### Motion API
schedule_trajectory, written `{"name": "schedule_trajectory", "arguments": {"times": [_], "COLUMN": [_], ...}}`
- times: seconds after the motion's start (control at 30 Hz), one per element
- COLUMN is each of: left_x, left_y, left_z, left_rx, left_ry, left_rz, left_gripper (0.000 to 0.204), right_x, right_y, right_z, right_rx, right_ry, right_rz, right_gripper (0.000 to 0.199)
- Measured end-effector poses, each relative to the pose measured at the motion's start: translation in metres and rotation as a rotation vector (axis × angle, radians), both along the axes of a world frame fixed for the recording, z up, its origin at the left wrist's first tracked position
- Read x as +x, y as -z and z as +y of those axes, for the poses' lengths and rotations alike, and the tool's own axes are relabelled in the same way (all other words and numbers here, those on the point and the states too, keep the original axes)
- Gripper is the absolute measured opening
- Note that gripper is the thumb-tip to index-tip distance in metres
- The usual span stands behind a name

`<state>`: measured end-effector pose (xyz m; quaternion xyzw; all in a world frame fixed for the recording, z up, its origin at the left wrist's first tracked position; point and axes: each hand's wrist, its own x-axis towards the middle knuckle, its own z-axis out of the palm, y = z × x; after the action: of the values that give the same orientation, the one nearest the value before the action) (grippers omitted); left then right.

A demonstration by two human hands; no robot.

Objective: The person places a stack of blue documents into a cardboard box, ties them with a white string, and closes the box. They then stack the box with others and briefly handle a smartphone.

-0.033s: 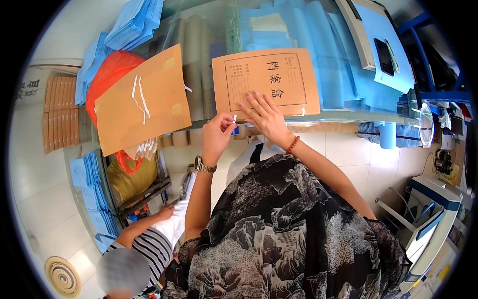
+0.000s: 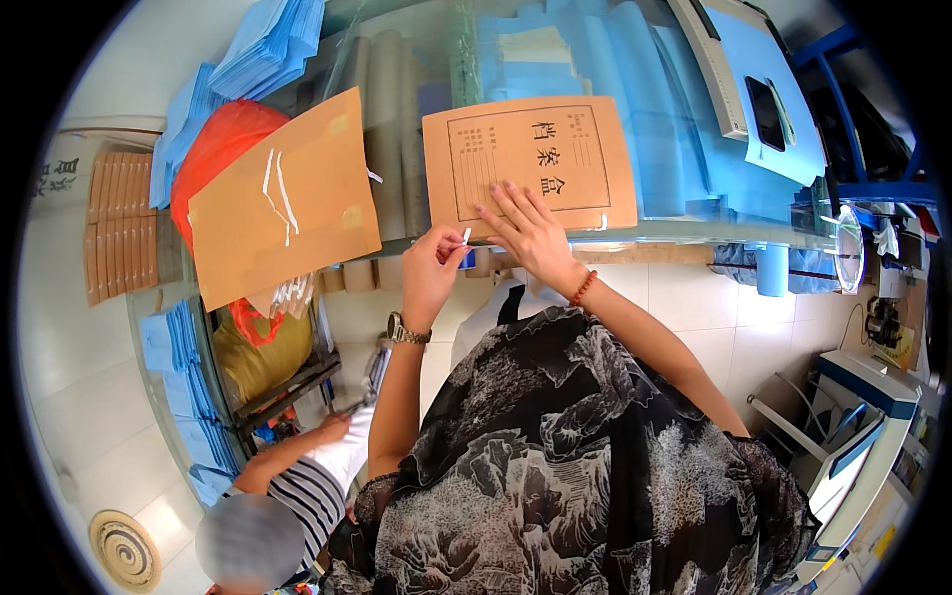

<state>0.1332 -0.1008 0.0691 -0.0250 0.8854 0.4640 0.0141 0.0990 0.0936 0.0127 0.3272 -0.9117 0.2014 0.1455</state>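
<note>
A brown cardboard file box [image 2: 585,129] with dark printing lies on the glass tabletop near its front edge. My right hand [image 2: 535,236] is spread flat on the lower part of the box, its fingers stretched out and holding nothing. At the box's near left corner my left hand [image 2: 436,263] is closed, thumb and fingertips pinching a small white ribbon tie [image 2: 466,236]. Another white tab [image 2: 604,222] shows at the near right of the box. To the left, a second brown board [image 2: 297,218] with white ribbon strips overhangs the table edge, on top of a red plastic bag [image 2: 213,149].
Blue folders [image 2: 266,55] are stacked at the far left. A paper trimmer [image 2: 709,69] and a phone [image 2: 766,114] are at the far right. A co-worker in a striped top [image 2: 297,501] is at lower left. A machine [image 2: 853,426] stands at right.
Both my hands and the box stay in place. The co-worker at lower left has shifted slightly, with the arm a little higher.
</note>
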Motion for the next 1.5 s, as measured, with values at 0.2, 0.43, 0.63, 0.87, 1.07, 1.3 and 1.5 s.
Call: {"name": "schedule_trajectory", "arguments": {"times": [0.2,0.43,0.63,0.87,1.07,1.3,1.5], "left_x": [0.018,0.020,0.023,0.026,0.029,0.035,0.023], "left_y": [0.030,0.053,0.064,0.066,0.078,0.091,0.073], "left_z": [-0.007,-0.001,0.006,0.002,-0.001,0.016,-0.003], "left_rx": [-0.084,0.042,0.080,0.110,0.200,0.569,0.118], "left_ry": [-0.084,-0.108,-0.191,-0.191,-0.203,-0.297,-0.115], "left_rz": [0.282,0.476,0.528,0.365,0.345,0.258,0.291], "left_gripper": [0.019,0.025,0.027,0.023,0.026,0.026,0.023], "right_x": [-0.001,-0.001,-0.001,-0.001,-0.001,-0.002,-0.001], "right_y": [-0.001,-0.002,-0.003,-0.005,-0.007,-0.006,-0.004], "right_z": [0.001,0.002,0.001,0.003,0.003,0.004,0.005], "right_rx": [0.018,0.030,0.024,0.020,0.016,0.015,0.024], "right_ry": [-0.004,-0.002,-0.001,0.000,-0.010,-0.026,-0.021], "right_rz": [0.010,0.039,0.048,0.054,0.054,0.054,0.053], "right_gripper": [0.053,0.054,0.054,0.054,0.054,0.056,0.054]}}
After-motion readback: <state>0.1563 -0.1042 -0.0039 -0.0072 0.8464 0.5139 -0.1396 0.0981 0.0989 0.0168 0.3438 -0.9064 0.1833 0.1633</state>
